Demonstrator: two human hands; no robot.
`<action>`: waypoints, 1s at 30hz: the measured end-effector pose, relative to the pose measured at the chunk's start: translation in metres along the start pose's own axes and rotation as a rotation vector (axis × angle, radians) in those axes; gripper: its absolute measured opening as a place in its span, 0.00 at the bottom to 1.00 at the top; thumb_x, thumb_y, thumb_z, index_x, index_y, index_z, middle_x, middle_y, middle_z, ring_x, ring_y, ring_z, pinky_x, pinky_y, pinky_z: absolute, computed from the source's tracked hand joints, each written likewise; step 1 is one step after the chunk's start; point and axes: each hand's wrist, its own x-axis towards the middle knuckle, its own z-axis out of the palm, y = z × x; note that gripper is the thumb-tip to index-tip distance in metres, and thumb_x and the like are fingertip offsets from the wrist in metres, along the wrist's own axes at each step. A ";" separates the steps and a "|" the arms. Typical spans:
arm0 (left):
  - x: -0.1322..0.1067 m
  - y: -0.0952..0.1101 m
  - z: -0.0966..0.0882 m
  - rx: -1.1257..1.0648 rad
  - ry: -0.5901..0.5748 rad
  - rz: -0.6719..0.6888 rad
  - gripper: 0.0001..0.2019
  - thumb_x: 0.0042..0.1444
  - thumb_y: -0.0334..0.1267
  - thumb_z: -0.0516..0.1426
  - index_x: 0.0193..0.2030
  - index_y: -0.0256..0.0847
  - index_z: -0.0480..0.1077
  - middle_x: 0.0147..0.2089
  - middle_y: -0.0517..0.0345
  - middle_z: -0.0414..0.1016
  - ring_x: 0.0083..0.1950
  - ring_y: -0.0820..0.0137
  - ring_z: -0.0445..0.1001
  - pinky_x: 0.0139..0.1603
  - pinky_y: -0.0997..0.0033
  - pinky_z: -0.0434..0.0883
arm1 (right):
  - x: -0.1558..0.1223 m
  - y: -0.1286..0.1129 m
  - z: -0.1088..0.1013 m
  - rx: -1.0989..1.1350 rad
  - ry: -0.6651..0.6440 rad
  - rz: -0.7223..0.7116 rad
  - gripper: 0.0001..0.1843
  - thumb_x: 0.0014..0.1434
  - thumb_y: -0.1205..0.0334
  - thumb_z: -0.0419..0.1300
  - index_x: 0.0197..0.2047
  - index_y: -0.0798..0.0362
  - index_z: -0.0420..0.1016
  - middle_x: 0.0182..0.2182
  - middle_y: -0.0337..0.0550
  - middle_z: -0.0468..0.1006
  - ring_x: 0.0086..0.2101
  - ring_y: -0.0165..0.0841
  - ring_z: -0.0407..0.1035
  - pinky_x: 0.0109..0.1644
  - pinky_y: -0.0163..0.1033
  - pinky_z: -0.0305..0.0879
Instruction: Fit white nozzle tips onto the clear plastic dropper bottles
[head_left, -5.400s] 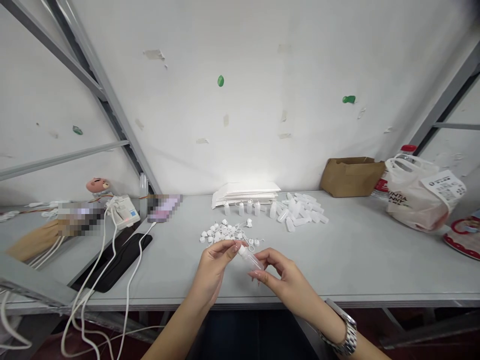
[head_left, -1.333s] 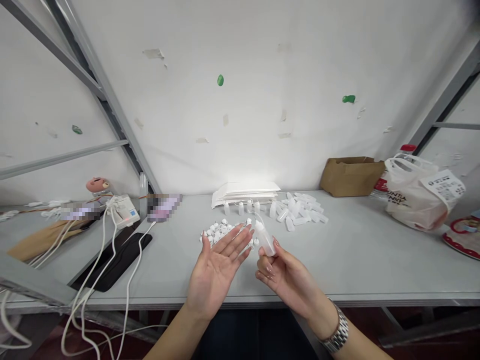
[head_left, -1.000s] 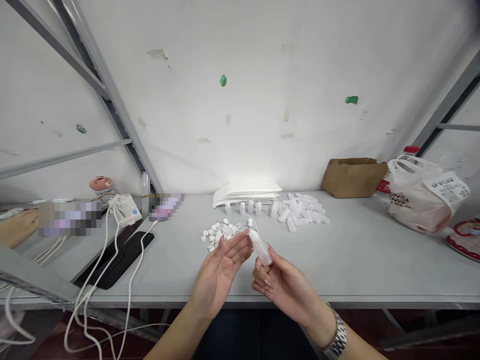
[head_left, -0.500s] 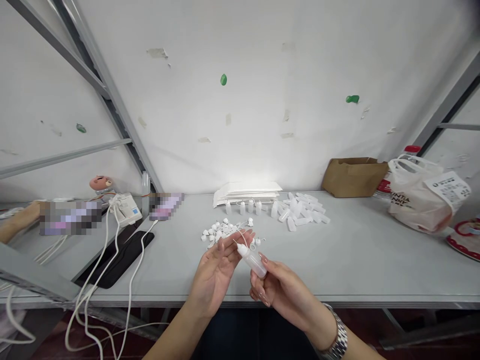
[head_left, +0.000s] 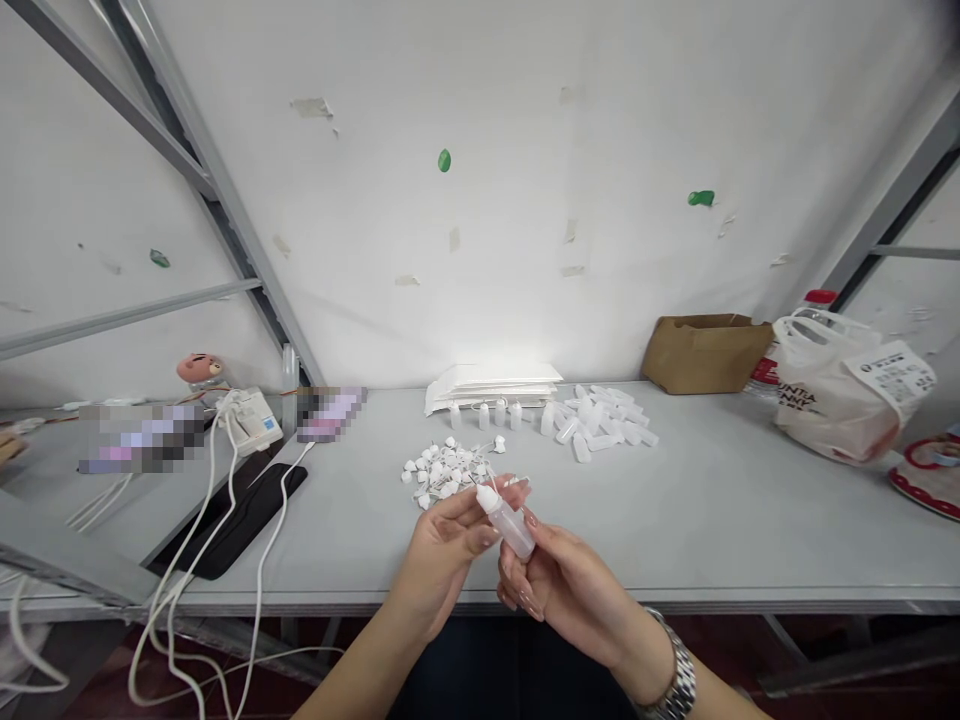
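A small translucent squeeze bottle (head_left: 511, 528) with a white top and a thin needle tip is tilted up to the left. My right hand (head_left: 559, 575) is closed around its lower body, thumb on the near side. My left hand (head_left: 442, 560) lies beside and behind the white top, its fingers stretched out past it and its thumb near the bottle's side. Whether the left fingers touch the top is hard to make out. Beyond the left hand lies a pile of white needle caps (head_left: 450, 465) with thin straps.
Several capped bottles (head_left: 500, 414) stand in front of a white stack of flat sheets (head_left: 495, 385). Loose bottles (head_left: 600, 420) lie right of them. Further right are a brown box (head_left: 705, 355) and a plastic bag (head_left: 832, 400). Cables (head_left: 262, 560) and a black power bank (head_left: 232, 520) lie left.
My left hand has shifted slightly right, its thumb lowering toward the bottle and its fingers coming closer behind the top. The right hand stays on the bottle. Another person's arm at far left has mostly withdrawn.
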 end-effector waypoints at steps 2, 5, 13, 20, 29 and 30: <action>-0.001 -0.002 0.003 0.026 0.021 -0.026 0.18 0.42 0.35 0.67 0.43 0.41 0.77 0.49 0.47 0.77 0.56 0.54 0.69 0.60 0.55 0.61 | 0.000 0.001 0.001 0.000 0.003 0.002 0.23 0.57 0.46 0.56 0.26 0.59 0.73 0.16 0.38 0.68 0.17 0.24 0.58 0.26 0.34 0.54; -0.002 -0.002 0.005 0.040 0.068 -0.030 0.17 0.41 0.35 0.67 0.41 0.40 0.77 0.45 0.47 0.79 0.54 0.54 0.71 0.58 0.56 0.64 | 0.000 -0.001 0.001 -0.139 0.028 0.017 0.25 0.58 0.43 0.53 0.28 0.59 0.73 0.17 0.38 0.67 0.18 0.26 0.60 0.25 0.34 0.56; -0.001 0.001 0.004 0.026 0.229 0.009 0.17 0.38 0.36 0.68 0.39 0.41 0.78 0.40 0.50 0.80 0.41 0.59 0.78 0.51 0.57 0.69 | -0.014 -0.019 0.001 -0.986 0.438 -0.524 0.08 0.61 0.58 0.55 0.43 0.47 0.71 0.30 0.39 0.67 0.32 0.32 0.63 0.40 0.39 0.60; -0.008 0.001 0.009 0.073 0.183 -0.054 0.19 0.34 0.40 0.70 0.37 0.41 0.79 0.42 0.49 0.80 0.42 0.58 0.76 0.47 0.61 0.70 | -0.027 -0.016 0.011 -1.250 0.261 -0.618 0.23 0.56 0.65 0.61 0.54 0.40 0.65 0.33 0.40 0.65 0.33 0.35 0.63 0.41 0.42 0.62; -0.008 0.001 0.012 0.105 0.109 -0.074 0.19 0.36 0.42 0.69 0.38 0.41 0.79 0.32 0.54 0.79 0.38 0.62 0.76 0.43 0.65 0.71 | -0.027 -0.014 0.011 -1.285 0.212 -0.628 0.26 0.56 0.65 0.60 0.56 0.41 0.60 0.37 0.40 0.66 0.34 0.32 0.63 0.43 0.41 0.64; -0.008 0.001 0.012 0.123 0.094 -0.072 0.18 0.39 0.43 0.67 0.40 0.42 0.78 0.31 0.54 0.79 0.37 0.63 0.76 0.42 0.66 0.71 | -0.026 -0.014 0.010 -1.270 0.213 -0.622 0.25 0.57 0.65 0.60 0.56 0.41 0.60 0.36 0.39 0.66 0.34 0.32 0.63 0.43 0.40 0.64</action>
